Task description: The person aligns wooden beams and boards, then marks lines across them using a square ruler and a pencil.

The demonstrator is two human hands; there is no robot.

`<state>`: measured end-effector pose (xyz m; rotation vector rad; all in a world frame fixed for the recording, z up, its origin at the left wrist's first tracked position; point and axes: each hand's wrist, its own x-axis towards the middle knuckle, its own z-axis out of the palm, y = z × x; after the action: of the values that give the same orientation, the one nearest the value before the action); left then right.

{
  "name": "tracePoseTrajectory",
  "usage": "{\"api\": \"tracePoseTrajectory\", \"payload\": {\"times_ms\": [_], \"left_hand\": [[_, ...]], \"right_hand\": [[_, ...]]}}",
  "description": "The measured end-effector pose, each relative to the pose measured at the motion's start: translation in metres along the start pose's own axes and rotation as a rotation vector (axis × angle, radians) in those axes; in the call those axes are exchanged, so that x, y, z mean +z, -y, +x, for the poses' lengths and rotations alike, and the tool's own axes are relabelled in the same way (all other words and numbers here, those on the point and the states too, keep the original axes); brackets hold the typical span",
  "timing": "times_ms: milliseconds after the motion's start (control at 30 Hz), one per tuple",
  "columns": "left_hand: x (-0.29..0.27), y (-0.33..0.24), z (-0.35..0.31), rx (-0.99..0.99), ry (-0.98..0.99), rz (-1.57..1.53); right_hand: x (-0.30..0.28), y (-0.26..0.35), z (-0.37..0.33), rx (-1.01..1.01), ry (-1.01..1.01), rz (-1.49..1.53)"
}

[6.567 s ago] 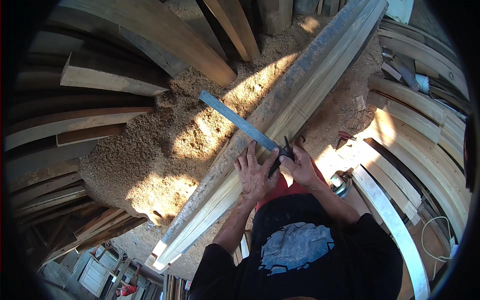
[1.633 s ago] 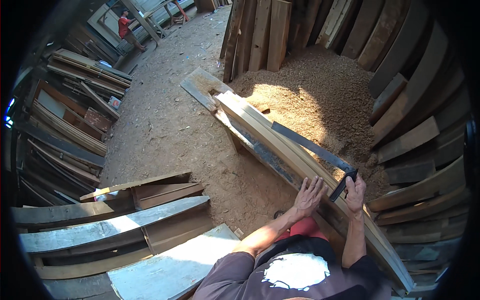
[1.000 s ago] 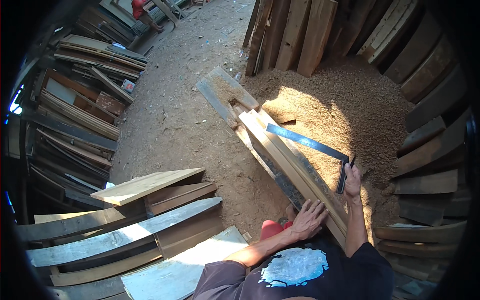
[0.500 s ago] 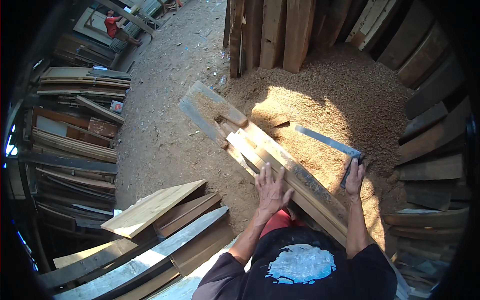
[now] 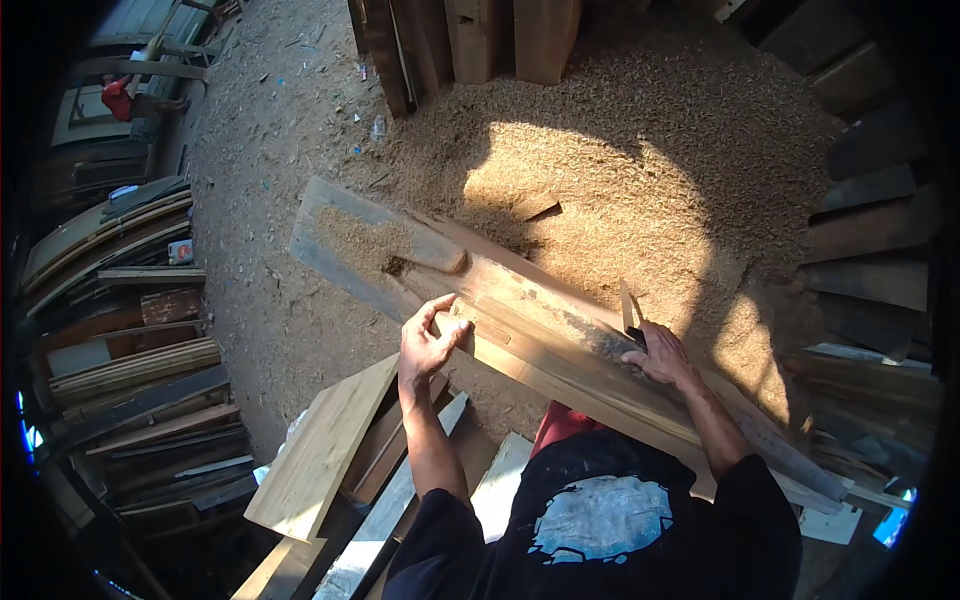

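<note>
A long, pale-brown squared wooden timber [image 5: 545, 358] lies lengthwise along a worn, grey-brown wooden tabletop [image 5: 318, 208]. The left hand [image 5: 430, 338] is clamped on the timber's near-left end, thumb and forefinger around it. The right hand [image 5: 660, 355], beside the tabletop's far edge, is closed around the dark handle of a thin-bladed metal square [image 5: 627, 303], seen nearly edge-on. Loose tan sawdust [image 5: 362, 235] covers part of the tabletop's left end. Beyond spreads a large, partly sunlit brown sawdust heap [image 5: 600, 180]; a broad, light-tan wooden board [image 5: 325, 450] slants at lower left.
</note>
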<state>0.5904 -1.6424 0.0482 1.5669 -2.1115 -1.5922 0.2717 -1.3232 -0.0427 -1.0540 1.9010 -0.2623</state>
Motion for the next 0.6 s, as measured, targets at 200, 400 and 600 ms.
{"api": "tracePoseTrajectory", "payload": {"times_ms": [200,400,600], "left_hand": [[-0.019,0.017,0.021,0.125,0.262,-0.232],[-0.026,0.015,0.032,0.145,0.367,-0.256],[-0.016,0.023,0.040,0.118,0.386,-0.375]], "right_hand": [[0.001,0.008,-0.005,0.050,-0.042,0.045],[0.002,0.010,-0.002,0.057,-0.053,0.065],[-0.003,0.012,-0.002,0.047,-0.044,0.097]]}}
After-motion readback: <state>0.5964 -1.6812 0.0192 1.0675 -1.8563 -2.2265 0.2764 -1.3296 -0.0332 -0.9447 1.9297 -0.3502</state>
